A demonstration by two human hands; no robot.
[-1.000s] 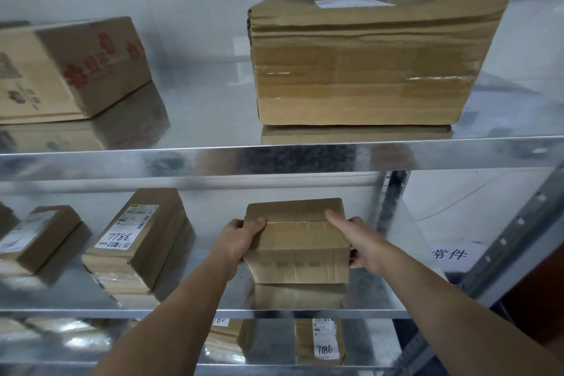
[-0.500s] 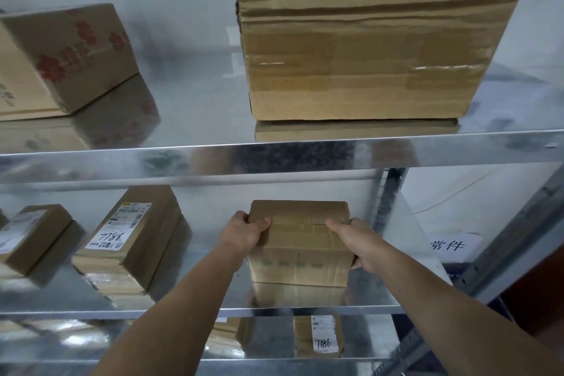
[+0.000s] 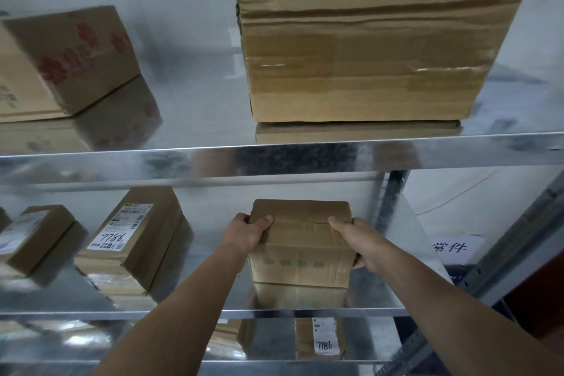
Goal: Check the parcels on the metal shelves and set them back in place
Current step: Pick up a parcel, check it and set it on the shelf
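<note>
Shelf [image 3: 61,311], parcel [image 3: 300,241] gripped, left hand [image 3: 244,233], right hand [image 3: 360,241]

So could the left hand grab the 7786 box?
Probably yes: the 7786 box sits beside the left hand on the same shelf, nothing between, but that hand must first release the small box.

Handwritten "7786" on a middle-shelf parcel label [image 3: 120,230], "7186" on a lower-shelf parcel label [image 3: 325,336], "常件" on a paper sign [image 3: 451,248].

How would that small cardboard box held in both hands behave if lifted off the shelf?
The small box is probably stiff: its faces look flat, though creased. Wide and squat, it should not tip easily. Tape across its top may slip under the left hand and right hand.
</note>
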